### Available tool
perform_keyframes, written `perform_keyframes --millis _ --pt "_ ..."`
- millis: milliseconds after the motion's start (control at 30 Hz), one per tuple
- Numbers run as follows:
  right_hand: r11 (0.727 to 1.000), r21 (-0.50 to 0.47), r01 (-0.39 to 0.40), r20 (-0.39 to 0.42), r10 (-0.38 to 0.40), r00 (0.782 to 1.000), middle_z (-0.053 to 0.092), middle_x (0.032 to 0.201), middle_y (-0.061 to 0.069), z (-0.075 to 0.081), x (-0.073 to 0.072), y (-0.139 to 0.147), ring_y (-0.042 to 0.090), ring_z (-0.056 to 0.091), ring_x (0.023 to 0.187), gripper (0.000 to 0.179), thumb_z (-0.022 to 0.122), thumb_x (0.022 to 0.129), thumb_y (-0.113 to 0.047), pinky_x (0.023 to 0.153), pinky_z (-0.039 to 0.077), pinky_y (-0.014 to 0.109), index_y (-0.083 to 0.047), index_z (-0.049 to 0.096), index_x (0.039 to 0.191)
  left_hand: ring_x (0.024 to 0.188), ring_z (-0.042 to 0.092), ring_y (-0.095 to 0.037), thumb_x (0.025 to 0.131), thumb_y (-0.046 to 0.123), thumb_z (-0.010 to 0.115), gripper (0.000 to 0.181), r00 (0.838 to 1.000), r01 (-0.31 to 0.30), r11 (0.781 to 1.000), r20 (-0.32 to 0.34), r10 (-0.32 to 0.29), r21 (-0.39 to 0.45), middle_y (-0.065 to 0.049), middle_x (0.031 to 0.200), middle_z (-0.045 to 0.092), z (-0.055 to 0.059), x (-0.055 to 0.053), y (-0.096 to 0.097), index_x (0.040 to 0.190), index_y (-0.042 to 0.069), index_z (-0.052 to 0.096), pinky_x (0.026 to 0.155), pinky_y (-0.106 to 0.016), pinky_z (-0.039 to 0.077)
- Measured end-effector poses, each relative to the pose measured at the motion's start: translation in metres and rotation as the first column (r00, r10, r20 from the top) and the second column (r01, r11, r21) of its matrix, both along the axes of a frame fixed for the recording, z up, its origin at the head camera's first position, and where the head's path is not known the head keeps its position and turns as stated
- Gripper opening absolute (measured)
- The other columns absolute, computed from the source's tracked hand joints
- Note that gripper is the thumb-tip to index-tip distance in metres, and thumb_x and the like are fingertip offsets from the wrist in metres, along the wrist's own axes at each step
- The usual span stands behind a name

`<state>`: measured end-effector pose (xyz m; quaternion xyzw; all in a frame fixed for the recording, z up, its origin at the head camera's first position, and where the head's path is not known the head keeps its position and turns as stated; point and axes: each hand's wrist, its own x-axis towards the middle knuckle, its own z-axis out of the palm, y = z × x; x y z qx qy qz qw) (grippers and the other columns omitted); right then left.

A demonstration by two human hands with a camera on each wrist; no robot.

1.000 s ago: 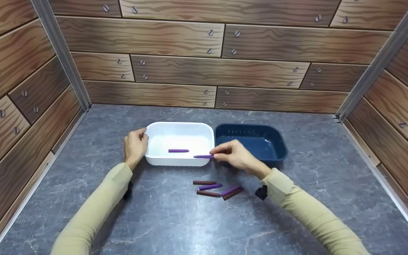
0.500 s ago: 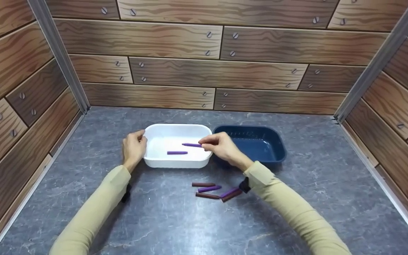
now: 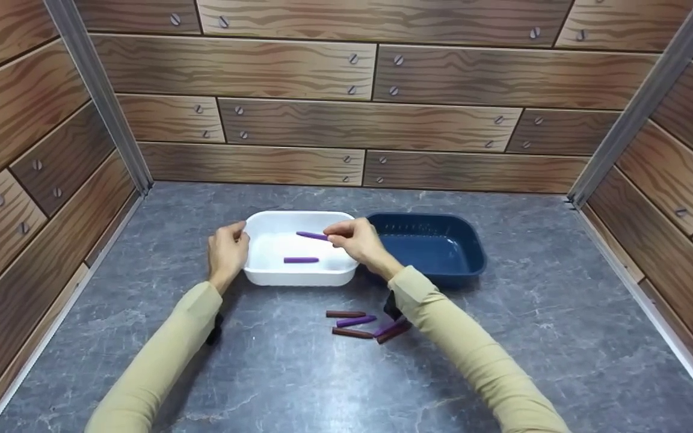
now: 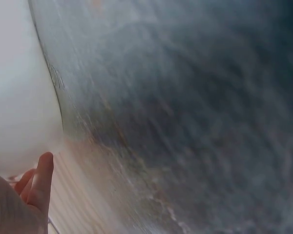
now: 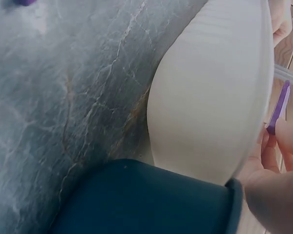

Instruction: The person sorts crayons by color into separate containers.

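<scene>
My right hand (image 3: 358, 242) pinches a purple crayon (image 3: 311, 236) by one end, over the inside of a white plastic tub (image 3: 298, 278). The crayon's tip points left, and it also shows between the fingertips in the right wrist view, as a purple crayon (image 5: 279, 107) above the tub's rim. A second purple crayon (image 3: 301, 260) lies on the tub floor near the front wall. At the tub's left end, my left hand (image 3: 226, 252) holds the rim with thumb and fingers; part of the fingers is hidden behind the wall in the left wrist view.
A dark blue tub (image 3: 474, 272) stands right beside the white one. In front of them, brown crayons (image 3: 352, 332) and purple crayons (image 3: 356, 321) lie loosely on the grey marbled table (image 3: 250, 373), some partly under the right wrist. Wood-patterned walls (image 3: 298, 165) enclose the table.
My right hand has carried the purple crayon left and away from me, from the tub's front right corner to over its middle. The left hand stays at the rim.
</scene>
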<state>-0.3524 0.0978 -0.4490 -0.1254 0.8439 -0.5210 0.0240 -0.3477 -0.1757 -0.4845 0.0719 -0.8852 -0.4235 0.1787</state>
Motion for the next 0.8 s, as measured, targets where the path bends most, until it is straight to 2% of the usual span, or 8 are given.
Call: perform_keyframes --millis 200,467,667,800 --pt "0.999 0.036 0.026 0.012 -0.026 1.0 0.076 0.1 0.009 -0.004 -0.007 -0.006 0.017 0.07 0.083 0.016 0.067 0.091 -0.007 0.078 0.056 0.031 -0.007 0.077 0.104 0.108 0.068 -0.028 0.093 0.01 0.051 0.038 1.0 0.01 1.0 -0.011 -0.01 0.007 -0.016 0.113 0.072 -0.002 0.0 0.0 0.128 0.003 0.065 0.092 -0.044 0.051" --pt "1.0 0.006 0.004 0.04 -0.004 0.999 0.075 0.101 0.013 -0.006 -0.019 -0.017 0.018 0.07 0.082 0.017 0.068 0.09 -0.004 0.085 0.056 0.042 -0.003 0.076 0.104 0.108 0.068 -0.027 0.093 0.01 0.052 0.037 1.0 0.005 1.0 -0.023 -0.005 0.009 -0.015 0.114 0.072 -0.001 0.0 -0.001 0.127 0.003 0.065 0.092 -0.044 0.051" --pt "0.999 -0.03 -0.018 0.077 0.02 0.997 0.073 0.106 0.018 -0.01 -0.029 -0.027 0.033 0.071 0.095 0.02 0.066 0.089 0.001 0.082 0.057 0.032 0.003 0.074 0.107 0.107 0.068 -0.027 0.093 0.011 0.054 0.036 1.0 0.001 1.0 -0.028 0.0 0.012 -0.015 0.114 0.072 -0.001 0.001 -0.002 0.126 0.003 0.066 0.091 -0.043 0.052" --pt "0.997 -0.069 -0.019 0.112 0.027 0.993 0.072 0.106 0.021 -0.014 -0.034 -0.032 0.039 0.068 0.102 0.02 0.064 0.088 0.005 0.083 0.058 0.032 0.007 0.072 0.107 0.107 0.068 -0.028 0.093 0.01 0.053 0.037 0.999 0.01 1.0 -0.032 -0.01 0.012 -0.016 0.114 0.072 -0.001 0.001 -0.001 0.127 0.001 0.065 0.09 -0.043 0.052"
